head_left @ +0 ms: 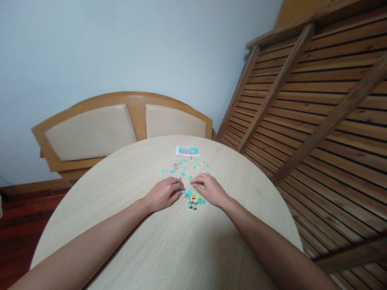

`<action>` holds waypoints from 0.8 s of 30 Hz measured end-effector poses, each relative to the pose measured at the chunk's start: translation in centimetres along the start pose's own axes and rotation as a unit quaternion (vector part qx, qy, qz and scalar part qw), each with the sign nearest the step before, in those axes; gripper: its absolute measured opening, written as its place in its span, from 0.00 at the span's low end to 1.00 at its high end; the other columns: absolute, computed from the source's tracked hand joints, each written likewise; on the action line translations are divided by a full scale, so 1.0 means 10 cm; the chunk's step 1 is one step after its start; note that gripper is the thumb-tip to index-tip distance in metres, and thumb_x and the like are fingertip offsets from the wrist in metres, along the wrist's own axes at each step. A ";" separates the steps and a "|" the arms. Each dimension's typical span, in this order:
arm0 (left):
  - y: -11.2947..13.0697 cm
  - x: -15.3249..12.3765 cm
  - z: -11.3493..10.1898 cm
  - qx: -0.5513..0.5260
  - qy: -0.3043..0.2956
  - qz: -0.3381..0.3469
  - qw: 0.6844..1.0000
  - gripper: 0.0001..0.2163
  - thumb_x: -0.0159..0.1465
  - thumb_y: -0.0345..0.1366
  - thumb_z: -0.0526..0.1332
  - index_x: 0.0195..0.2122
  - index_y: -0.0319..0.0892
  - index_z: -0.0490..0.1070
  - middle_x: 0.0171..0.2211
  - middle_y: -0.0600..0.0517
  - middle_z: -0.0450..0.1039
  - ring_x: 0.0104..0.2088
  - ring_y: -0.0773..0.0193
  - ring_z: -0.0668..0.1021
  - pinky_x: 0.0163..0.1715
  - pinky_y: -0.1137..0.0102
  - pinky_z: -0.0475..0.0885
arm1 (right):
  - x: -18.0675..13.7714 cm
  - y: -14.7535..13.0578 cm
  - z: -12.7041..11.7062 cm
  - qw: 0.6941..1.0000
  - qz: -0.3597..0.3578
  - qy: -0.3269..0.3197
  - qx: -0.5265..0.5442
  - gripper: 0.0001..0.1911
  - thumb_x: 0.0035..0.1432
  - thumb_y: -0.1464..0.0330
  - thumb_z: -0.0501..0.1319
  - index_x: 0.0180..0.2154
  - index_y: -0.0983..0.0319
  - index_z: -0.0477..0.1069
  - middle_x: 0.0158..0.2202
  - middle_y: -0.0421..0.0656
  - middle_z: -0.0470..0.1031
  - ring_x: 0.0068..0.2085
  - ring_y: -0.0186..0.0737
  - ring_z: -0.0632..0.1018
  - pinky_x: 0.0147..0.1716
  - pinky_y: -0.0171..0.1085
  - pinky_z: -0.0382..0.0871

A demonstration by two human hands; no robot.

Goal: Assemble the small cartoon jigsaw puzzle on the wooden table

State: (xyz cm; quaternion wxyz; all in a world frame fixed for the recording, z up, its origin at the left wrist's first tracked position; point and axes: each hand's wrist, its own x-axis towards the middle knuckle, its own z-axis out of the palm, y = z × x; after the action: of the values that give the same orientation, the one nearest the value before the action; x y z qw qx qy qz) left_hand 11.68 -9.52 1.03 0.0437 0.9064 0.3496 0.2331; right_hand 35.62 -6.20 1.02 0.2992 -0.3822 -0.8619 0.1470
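Left hand (165,193): fingers loosely bent, tips at the left edge of the joined puzzle section (194,199). Right hand (210,189): thumb and forefinger curved toward each other above its upper right. Pieces are tiny at this range; cannot tell whether either hand pinches one.

Joined section lies flat between the hands, yellow cartoon figure uppermost, turquoise around it. Probably thin card: very light, stiff piece by piece, but likely to buckle or part at the seams if lifted whole. Best slid flat, fingers spread along both sides; single pieces taken by opposite edges, thumb and forefinger. Smooth tabletop may let them skid.

Beyond the fingertips, loose pieces (183,174) scattered, turquoise with some pink; a few sit close to the right hand's knuckles, easily nudged by a sleeve-less wrist. Further out, a picture card (188,151) lying flat. All on a pale round table (145,249). Past its rim, a padded headboard (90,131) against the wall (136,48); slatted wooden frame (290,133) leaning close on the right.
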 end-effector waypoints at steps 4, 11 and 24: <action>0.00 0.01 -0.01 -0.005 0.015 0.016 1.000 0.10 0.70 0.34 0.55 0.46 0.44 0.75 0.46 0.47 0.76 0.49 0.58 0.75 0.52 0.61 0.72 | -0.02 0.08 -0.02 0.998 0.027 -0.007 -0.048 0.10 0.64 0.67 0.63 0.46 0.57 0.79 0.44 0.45 0.79 0.48 0.44 0.74 0.49 0.43 0.64; 0.09 0.02 -0.08 -0.012 -0.006 0.042 0.999 0.11 0.71 0.36 0.55 0.47 0.44 0.77 0.45 0.47 0.76 0.46 0.59 0.76 0.50 0.62 0.72 | -0.02 0.04 -0.05 0.995 0.062 -0.021 -0.072 0.09 0.62 0.67 0.64 0.44 0.57 0.79 0.45 0.45 0.78 0.50 0.46 0.73 0.49 0.46 0.63; 0.16 0.02 -0.09 -0.030 -0.026 0.066 0.997 0.13 0.71 0.40 0.55 0.49 0.45 0.77 0.46 0.46 0.75 0.47 0.57 0.77 0.52 0.62 0.71 | -0.02 0.05 -0.06 0.997 0.075 -0.006 0.005 0.06 0.56 0.72 0.65 0.37 0.59 0.76 0.37 0.42 0.80 0.44 0.43 0.77 0.47 0.41 0.67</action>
State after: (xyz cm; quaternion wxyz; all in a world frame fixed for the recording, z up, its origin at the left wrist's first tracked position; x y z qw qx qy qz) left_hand 12.37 -10.71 2.33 0.0645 0.9316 0.2802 0.2222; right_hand 36.37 -5.96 1.19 0.2837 -0.4437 -0.8317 0.1760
